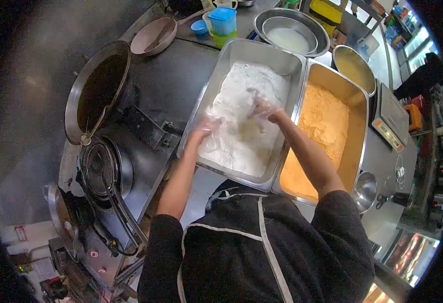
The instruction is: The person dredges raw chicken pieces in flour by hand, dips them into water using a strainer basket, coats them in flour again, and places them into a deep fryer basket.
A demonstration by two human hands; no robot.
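A deep steel pan (191,132) holds a bed of white powder (239,91) that looks like flour. Both my hands wear clear plastic gloves and are down in this pan. My left hand (209,127) is at the left side of the powder, its fingers smeared by motion. Farther in and to the right is my right hand (265,108), powder-dusted, with its fingers blurred and partly hidden. Between the hands lies a blurred pale yellowish patch (252,130); I cannot make out what it is.
Touching on the right is a pan (359,118) of orange-yellow powder (322,118). Bowls of liquid (288,39) (354,69) stand behind. A scale (390,118) sits at right. At left are a wok of dark oil (100,83), strainers (99,164) and a pink pan (153,38).
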